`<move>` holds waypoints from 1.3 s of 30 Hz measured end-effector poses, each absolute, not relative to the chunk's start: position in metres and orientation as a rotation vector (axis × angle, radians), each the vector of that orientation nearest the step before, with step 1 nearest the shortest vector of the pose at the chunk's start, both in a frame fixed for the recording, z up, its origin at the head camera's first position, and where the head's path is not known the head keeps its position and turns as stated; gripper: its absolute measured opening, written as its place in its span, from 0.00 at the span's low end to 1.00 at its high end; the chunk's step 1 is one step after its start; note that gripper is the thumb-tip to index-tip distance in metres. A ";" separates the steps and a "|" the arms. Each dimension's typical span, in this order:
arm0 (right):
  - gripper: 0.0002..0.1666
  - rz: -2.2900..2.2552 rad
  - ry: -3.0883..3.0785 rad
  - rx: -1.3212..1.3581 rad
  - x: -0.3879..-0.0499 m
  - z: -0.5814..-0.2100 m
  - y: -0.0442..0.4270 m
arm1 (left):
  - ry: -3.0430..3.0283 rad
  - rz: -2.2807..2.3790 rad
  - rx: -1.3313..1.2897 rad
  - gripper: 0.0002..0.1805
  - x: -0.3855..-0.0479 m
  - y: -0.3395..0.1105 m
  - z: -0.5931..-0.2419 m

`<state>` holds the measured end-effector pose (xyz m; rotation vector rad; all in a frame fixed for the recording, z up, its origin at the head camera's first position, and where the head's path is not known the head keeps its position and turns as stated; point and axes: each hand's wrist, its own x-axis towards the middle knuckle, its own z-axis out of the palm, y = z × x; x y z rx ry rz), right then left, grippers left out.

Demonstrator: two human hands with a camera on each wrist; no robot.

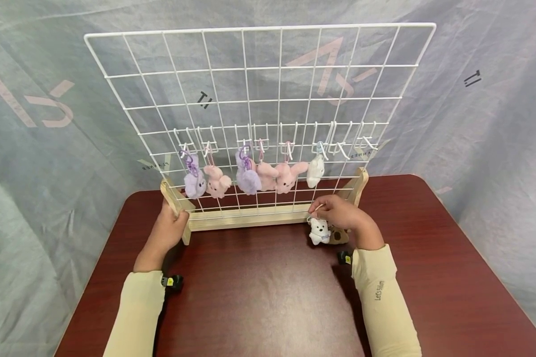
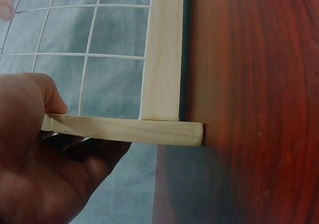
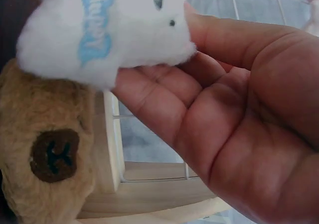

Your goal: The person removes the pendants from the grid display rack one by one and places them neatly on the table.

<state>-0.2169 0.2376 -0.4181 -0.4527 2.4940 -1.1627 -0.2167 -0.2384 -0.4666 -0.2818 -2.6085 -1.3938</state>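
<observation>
My left hand grips the left wooden side support of a white wire grid rack; in the left wrist view the thumb lies on one side of the wood, fingers on the other. My right hand pinches a small white plush keychain near its top, in front of the rack's lower right. In the right wrist view, blue lettering shows on the white plush. A brown plush with a dark round patch is close beside it; whether the hand also holds it, I cannot tell.
White hooks line the grid. On them hang purple plush keychains, pink ones and a white one. A wooden crossbar joins the supports on the dark red table. Grey cloth stands behind.
</observation>
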 end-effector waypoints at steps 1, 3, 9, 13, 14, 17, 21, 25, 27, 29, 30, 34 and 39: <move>0.12 -1.167 2.486 -0.461 -0.218 -0.419 0.237 | -2.606 -1.397 -0.284 0.36 -0.217 -0.238 -0.467; 0.11 -1.169 2.474 -0.481 -0.219 -0.422 0.238 | -2.603 -1.403 -0.285 0.36 -0.217 -0.238 -0.467; 0.10 -1.195 2.425 -0.474 -0.222 -0.428 0.236 | -2.613 -1.413 -0.265 0.35 -0.216 -0.238 -0.466; 0.10 -1.201 2.393 -0.455 -0.222 -0.430 0.236 | -2.612 -1.431 -0.250 0.35 -0.216 -0.238 -0.466; 0.10 -1.199 2.389 -0.459 -0.223 -0.431 0.236 | -2.611 -1.433 -0.247 0.35 -0.216 -0.238 -0.466; 0.10 -1.185 2.404 -0.496 -0.223 -0.431 0.237 | -2.604 -1.421 -0.250 0.35 -0.216 -0.238 -0.466; 0.09 -1.170 2.437 -0.497 -0.223 -0.431 0.238 | -2.597 -1.403 -0.272 0.35 -0.216 -0.238 -0.467; 0.09 -1.157 2.458 -0.443 -0.223 -0.432 0.238 | -2.585 -1.401 -0.282 0.34 -0.217 -0.239 -0.469; 0.09 -1.138 2.474 -0.431 -0.223 -0.432 0.238 | -2.584 -1.396 -0.282 0.34 -0.217 -0.239 -0.469; 0.09 -1.121 2.490 -0.415 -0.223 -0.431 0.237 | -2.588 -1.391 -0.280 0.34 -0.217 -0.239 -0.469; 0.09 -1.113 2.498 -0.409 -0.222 -0.431 0.237 | -2.590 -1.389 -0.279 0.34 -0.217 -0.239 -0.469; 0.10 -1.106 2.528 -0.373 -0.220 -0.426 0.237 | -2.598 -1.398 -0.263 0.35 -0.216 -0.239 -0.469; 0.11 -1.087 2.611 -0.349 -0.215 -0.417 0.240 | -2.600 -1.408 -0.260 0.35 -0.216 -0.239 -0.468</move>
